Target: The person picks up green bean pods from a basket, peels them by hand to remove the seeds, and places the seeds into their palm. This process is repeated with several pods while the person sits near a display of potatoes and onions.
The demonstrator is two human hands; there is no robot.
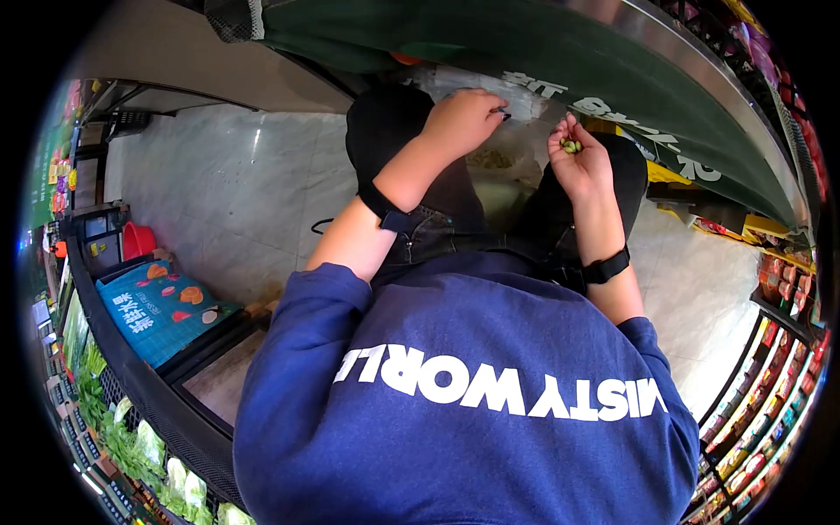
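My right hand (579, 162) is cupped palm up, its fingers curled around several small yellow-green pieces (570, 146), perhaps beans. To its left, my left hand (468, 118) is turned back upward with bent fingers. A small dark thing (504, 115) shows at its fingertips; its kind is too small to make out. Between my knees stands an open pale bag or container (512, 192) with tan bits (490, 158) in it. Clear plastic (525, 103) lies just beyond my hands.
A dark green cloth (612, 79) with white lettering hangs from a metal-edged counter (678, 48) in front. At left are a blue fruit-print box (162, 302), a red basin (138, 239) and leafy vegetables (131, 446). Packaged goods (752, 394) fill shelves at right.
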